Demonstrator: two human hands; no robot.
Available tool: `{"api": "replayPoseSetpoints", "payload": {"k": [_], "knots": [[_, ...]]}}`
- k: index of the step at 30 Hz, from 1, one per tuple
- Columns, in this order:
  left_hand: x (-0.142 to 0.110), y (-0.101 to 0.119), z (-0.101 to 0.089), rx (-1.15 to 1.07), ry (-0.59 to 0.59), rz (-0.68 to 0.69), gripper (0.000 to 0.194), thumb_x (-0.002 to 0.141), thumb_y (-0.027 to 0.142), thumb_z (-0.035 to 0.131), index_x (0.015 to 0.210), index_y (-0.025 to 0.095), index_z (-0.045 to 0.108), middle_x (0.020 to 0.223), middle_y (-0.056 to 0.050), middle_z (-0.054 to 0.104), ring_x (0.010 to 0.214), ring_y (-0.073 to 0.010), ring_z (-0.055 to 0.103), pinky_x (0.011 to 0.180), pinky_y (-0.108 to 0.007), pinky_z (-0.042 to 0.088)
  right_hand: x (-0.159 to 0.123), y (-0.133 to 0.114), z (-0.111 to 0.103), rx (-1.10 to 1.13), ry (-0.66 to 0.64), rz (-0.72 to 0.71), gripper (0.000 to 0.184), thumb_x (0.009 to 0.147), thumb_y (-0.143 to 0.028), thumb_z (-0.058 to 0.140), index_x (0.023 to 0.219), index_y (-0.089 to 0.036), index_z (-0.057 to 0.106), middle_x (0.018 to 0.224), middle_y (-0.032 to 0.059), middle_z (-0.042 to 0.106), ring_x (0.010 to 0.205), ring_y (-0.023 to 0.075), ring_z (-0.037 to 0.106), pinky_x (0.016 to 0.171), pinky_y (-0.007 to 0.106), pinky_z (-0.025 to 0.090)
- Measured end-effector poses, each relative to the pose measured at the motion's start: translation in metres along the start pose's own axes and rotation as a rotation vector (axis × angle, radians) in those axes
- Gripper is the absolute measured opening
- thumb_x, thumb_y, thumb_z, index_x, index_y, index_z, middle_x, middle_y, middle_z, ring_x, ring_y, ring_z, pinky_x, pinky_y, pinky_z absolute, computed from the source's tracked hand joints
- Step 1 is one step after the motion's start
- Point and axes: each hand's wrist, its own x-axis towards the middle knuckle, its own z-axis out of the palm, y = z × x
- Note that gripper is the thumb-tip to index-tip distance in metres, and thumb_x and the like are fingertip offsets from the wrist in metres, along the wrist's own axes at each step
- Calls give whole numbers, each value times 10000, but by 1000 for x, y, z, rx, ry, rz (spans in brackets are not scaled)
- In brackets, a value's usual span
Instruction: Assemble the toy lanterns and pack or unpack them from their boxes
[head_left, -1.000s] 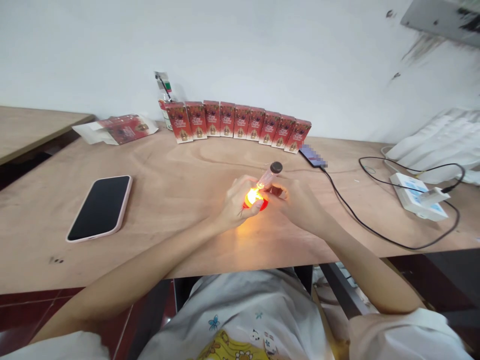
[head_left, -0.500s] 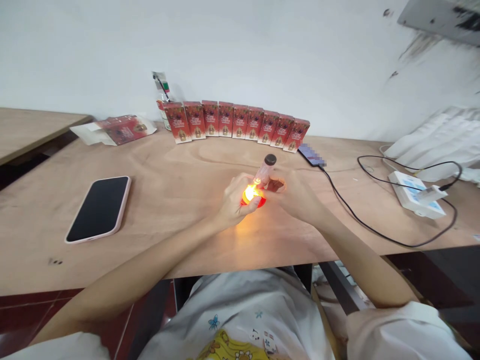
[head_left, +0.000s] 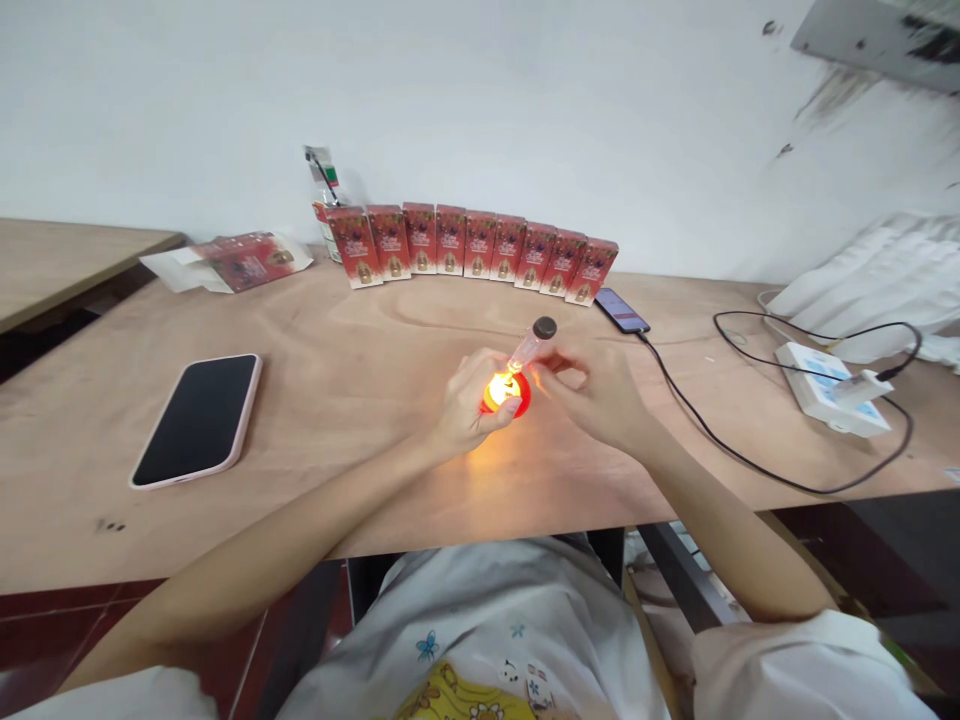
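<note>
My left hand (head_left: 469,405) is wrapped round a small red, glowing lamp (head_left: 521,398), its thumb across the near side. The bright light washes out much of the lamp's detail. From its far side a clear tube with a dark round end (head_left: 532,345) leans up and to the right. Just right of the tube is my right hand (head_left: 592,390), its fingers bent and drawn together close to the lamp. What those fingers pinch, if anything, is too small to make out.
Several red printed boxes (head_left: 450,240) stand in a row near the wall, a bottle (head_left: 324,200) behind their left end. A flattened box (head_left: 247,262) and a phone (head_left: 199,420) lie left. Right are another phone (head_left: 621,310), a cable and a white power strip (head_left: 829,385).
My right hand has shifted slightly and its fingers have changed pose beside the tube. The tube's dark end sits a little lower and further right. My left hand keeps its hold.
</note>
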Motion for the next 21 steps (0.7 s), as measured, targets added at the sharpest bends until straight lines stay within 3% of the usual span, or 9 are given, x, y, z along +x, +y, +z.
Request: {"api": "replayPoseSetpoints", "payload": {"k": [3,8,15,19,21], "knots": [[0,0,0,12,1,5,355,921,505,319,905,190,483,897,-62,586,810,-170,559,717,-303,444,1,-4,-5,47,102,-33,128,828,-260,553,854,-196,660,767,14,650,676,131,599,663,281,499],[2,0,-1,14,17,38,371,925,511,315,889,187,492,792,-35,563,739,-162,538,664,-293,431,8,-17,-7,144,-32,-116,231,804,-427,636,882,-210,643,823,9,632,704,124,561,662,277,487],[1,-2,-4,10,-24,16,401,908,542,336,998,181,486,878,-50,592,797,-173,562,740,-314,451,19,-19,2,155,30,-168,305,841,-488,571,838,-192,649,778,6,616,707,124,553,631,263,445],[-1,-4,-4,-13,-5,-24,389,886,538,407,1056,191,458,924,-54,597,806,-171,577,730,-308,465,19,-27,-6,129,151,-173,288,851,-480,560,809,-204,629,757,2,587,717,130,555,632,268,450],[-3,-6,-3,-49,21,-45,382,867,532,455,1052,198,437,946,-58,595,822,-170,589,716,-298,472,21,-31,-16,167,330,-196,263,859,-463,553,787,-217,611,741,-2,565,680,125,545,600,267,447]]}}
